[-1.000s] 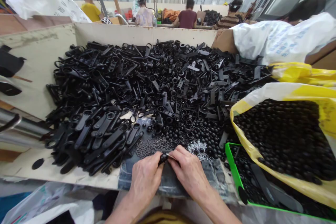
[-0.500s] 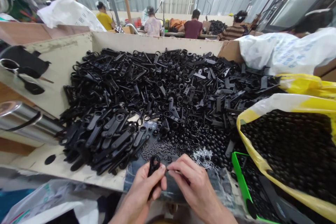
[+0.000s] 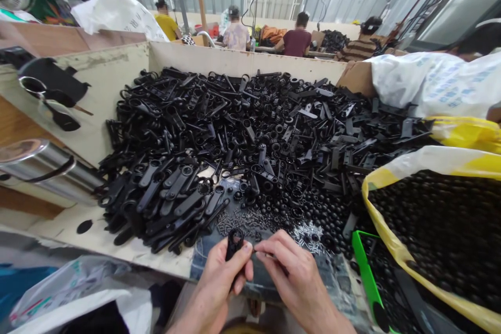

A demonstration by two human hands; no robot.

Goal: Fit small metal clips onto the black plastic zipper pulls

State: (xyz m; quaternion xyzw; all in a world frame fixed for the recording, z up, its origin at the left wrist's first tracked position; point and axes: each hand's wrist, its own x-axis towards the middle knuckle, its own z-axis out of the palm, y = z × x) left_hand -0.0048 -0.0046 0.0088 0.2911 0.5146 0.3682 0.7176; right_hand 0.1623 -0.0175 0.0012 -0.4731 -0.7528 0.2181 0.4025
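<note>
The left hand (image 3: 229, 283) is closed around a black plastic part with a ring-shaped end (image 3: 235, 242), which stands up above its thumb. The right hand (image 3: 295, 277) is just beside it, thumb and forefinger brought together. Something small and dark may be between these tips, but I cannot tell what it is, nor whether they touch the left thumb. In my judgement the main risk is here: so small a thing could slip away, because only the tips would hold it. The black part could also turn inside the left hand, if the pressure is uneven.

Under the hands lies a worn blue cloth-like sheet (image 3: 201, 255); a dropped piece could roll over its near edge.

Just beyond the fingers are small dark grey metal pieces (image 3: 238, 219), and beyond the right knuckles, slim silver metal pins (image 3: 309, 235). These piles lie near each other, so a careless knuckle could mix them.

Right of the right hand are a bright green plastic tray (image 3: 365, 263) and a yellow-and-white plastic bag (image 3: 438, 160). The bag is wide open and full of round black beads (image 3: 442, 219), so an elbow's push could spill them.

Farthest, the tall heap of mixed black plastic parts (image 3: 235, 109) could slide towards the hands, if its foot is disturbed.
</note>
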